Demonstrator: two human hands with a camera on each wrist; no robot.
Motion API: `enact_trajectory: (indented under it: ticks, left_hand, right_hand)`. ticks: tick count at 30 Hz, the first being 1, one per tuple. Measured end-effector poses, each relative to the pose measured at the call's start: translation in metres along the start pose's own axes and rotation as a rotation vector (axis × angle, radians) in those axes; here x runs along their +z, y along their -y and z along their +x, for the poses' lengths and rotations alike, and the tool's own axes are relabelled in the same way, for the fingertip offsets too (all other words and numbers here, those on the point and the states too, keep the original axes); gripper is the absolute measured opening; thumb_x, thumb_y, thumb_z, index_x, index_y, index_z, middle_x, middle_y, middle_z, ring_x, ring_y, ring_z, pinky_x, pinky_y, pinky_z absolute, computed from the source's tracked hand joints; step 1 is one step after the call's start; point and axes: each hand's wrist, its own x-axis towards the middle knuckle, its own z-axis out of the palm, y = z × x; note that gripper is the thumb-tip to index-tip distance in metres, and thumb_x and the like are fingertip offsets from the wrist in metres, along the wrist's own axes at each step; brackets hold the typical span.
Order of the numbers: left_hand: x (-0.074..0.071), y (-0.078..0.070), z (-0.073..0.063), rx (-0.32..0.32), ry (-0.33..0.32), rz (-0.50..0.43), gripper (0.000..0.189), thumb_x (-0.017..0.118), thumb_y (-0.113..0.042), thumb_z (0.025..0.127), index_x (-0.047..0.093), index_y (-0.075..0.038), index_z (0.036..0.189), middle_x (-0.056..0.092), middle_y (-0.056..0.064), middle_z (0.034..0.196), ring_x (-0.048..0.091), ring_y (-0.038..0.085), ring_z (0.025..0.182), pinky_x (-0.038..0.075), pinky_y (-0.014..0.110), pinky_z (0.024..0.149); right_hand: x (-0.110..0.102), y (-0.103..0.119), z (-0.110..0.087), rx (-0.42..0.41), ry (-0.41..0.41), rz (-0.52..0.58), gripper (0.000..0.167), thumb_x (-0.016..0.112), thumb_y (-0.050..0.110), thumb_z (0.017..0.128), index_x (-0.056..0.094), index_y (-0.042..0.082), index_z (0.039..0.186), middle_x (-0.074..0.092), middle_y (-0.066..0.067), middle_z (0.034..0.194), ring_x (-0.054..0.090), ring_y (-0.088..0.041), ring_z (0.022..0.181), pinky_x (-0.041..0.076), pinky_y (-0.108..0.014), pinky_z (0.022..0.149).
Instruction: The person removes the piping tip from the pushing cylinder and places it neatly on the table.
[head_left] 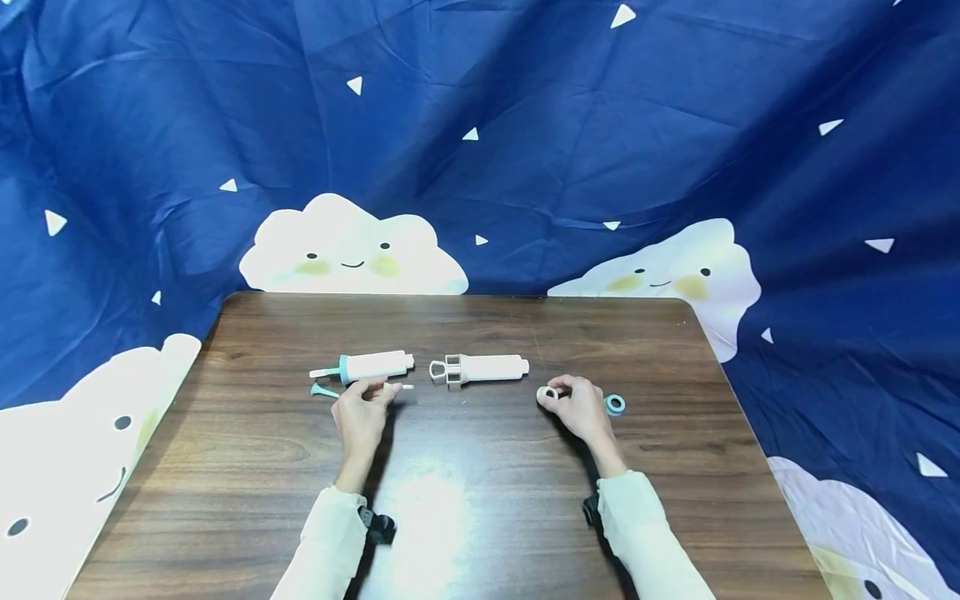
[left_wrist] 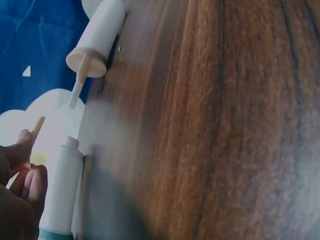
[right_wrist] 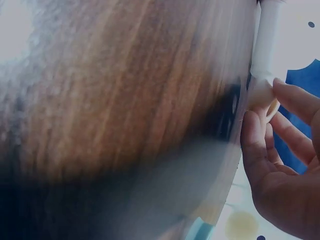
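My left hand (head_left: 362, 410) pinches a thin rod (left_wrist: 37, 129) between thumb and fingers. In the head view a teal flared end (head_left: 322, 390) shows on one side of that hand and a white tip (head_left: 407, 387) on the other. Just beyond lies a white cylinder with a teal collar (head_left: 375, 365) and a teal stem at its left end. Toward the right, my right hand (head_left: 581, 408) holds a small white ring (head_left: 548, 393) in its fingertips. Close beside this hand is a teal ring (head_left: 615, 405) on the table.
Between the hands, farther back, lies a white cylinder with a looped handle (head_left: 491, 367). Everything lies on a brown wood-grain table (head_left: 510, 517) with rounded far corners. Behind it hangs a blue cloth (head_left: 525, 100) printed with clouds and white triangles.
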Motion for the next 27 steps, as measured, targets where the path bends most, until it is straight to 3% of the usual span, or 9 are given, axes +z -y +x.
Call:
enact_trajectory:
  ticks: [5, 14, 27]
  left_hand:
    - [0.001, 0.006, 0.0, -0.021, 0.026, 0.035, 0.021, 0.092, -0.013, 0.075, 0.081, -0.003, 0.089, 0.075, 0.008, 0.076, 0.072, 0.027, 0.067, 0.05, 0.043, 0.076]
    - [0.003, 0.013, -0.004, -0.099, 0.055, 0.05, 0.018, 0.091, -0.015, 0.076, 0.082, -0.007, 0.089, 0.076, 0.007, 0.077, 0.072, 0.026, 0.07, 0.049, 0.041, 0.08]
    - [0.011, 0.026, -0.01, -0.134, 0.06, 0.077, 0.017, 0.089, -0.019, 0.079, 0.082, -0.008, 0.089, 0.075, 0.003, 0.074, 0.071, 0.024, 0.068, 0.051, 0.043, 0.075]
  right_hand:
    - [0.0, 0.0, 0.001, -0.013, 0.013, -0.02, 0.025, 0.083, 0.02, 0.08, 0.076, 0.006, 0.1, 0.072, -0.006, 0.09, 0.064, -0.024, 0.083, 0.05, -0.04, 0.076]
    - [0.004, -0.004, 0.003, 0.019, -0.001, 0.005, 0.026, 0.084, 0.022, 0.08, 0.077, 0.007, 0.1, 0.073, -0.005, 0.089, 0.066, -0.025, 0.085, 0.051, -0.041, 0.077]
    - [0.009, -0.015, 0.004, 0.037, -0.01, 0.076, 0.027, 0.085, 0.022, 0.079, 0.077, 0.006, 0.099, 0.074, -0.005, 0.088, 0.068, -0.027, 0.087, 0.052, -0.042, 0.078]
